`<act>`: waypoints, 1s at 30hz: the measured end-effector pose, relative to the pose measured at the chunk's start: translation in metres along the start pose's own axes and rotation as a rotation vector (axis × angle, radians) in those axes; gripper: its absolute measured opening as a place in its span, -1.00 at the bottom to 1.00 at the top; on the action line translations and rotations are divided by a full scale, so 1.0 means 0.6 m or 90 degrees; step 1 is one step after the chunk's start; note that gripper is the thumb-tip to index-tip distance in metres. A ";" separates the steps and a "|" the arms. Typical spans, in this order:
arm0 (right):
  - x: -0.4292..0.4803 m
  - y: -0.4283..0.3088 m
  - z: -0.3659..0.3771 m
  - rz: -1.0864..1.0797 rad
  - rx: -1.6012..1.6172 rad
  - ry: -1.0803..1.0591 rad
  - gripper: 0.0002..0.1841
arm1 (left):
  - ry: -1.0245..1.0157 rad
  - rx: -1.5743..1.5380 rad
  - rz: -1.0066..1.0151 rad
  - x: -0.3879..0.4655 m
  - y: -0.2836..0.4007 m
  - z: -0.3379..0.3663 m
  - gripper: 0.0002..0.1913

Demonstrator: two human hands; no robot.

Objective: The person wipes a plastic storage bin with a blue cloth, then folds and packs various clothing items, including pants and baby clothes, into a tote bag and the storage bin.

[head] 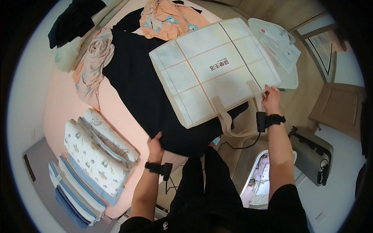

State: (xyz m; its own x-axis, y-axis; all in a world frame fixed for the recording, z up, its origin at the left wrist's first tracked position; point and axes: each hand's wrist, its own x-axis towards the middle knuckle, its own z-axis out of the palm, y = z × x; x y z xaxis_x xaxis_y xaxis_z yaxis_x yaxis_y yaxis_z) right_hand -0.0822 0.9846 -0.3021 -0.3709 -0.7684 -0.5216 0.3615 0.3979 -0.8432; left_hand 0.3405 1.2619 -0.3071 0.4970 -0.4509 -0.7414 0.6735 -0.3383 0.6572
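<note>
My right hand (271,97) grips the near right corner of a large white checked fabric bag (204,72) with beige handles, printed with writing. The bag lies flat over a spread black cloth item (140,84), possibly a garment, on the bed. At the black cloth's near left edge, my left hand (156,145) is closed on the fabric. An orange patterned cloth (180,17) is bunched beyond the bag, partly covered by it.
Folded patterned textiles (96,157) lie on the pink bed sheet (61,107) at the left. A twisted pale cloth (99,52) and dark clothes (75,23) are farther back. A lidded light plastic piece (288,75), a grey case (311,154) and an open bin of clothes (260,174) stand at the right.
</note>
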 end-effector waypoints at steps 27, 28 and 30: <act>-0.269 0.185 0.085 -0.100 -0.282 -0.089 -0.29 | -0.222 -0.114 -0.213 0.043 0.061 0.046 -0.66; -0.270 0.184 0.101 0.039 -0.206 -0.062 -0.35 | -0.224 -0.125 -0.196 0.054 0.056 0.060 -0.65; -0.263 0.180 0.120 0.160 -0.203 -0.131 -0.43 | -0.241 -0.168 -0.204 0.077 0.044 0.089 -0.63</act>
State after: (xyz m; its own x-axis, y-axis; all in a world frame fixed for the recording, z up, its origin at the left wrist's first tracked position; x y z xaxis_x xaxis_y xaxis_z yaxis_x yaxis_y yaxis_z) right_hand 0.0768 1.1128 -0.3016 -0.1161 -0.6990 -0.7056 0.1257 0.6944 -0.7086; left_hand 0.3520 1.1878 -0.3166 0.0460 -0.6407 -0.7664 0.8966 -0.3117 0.3145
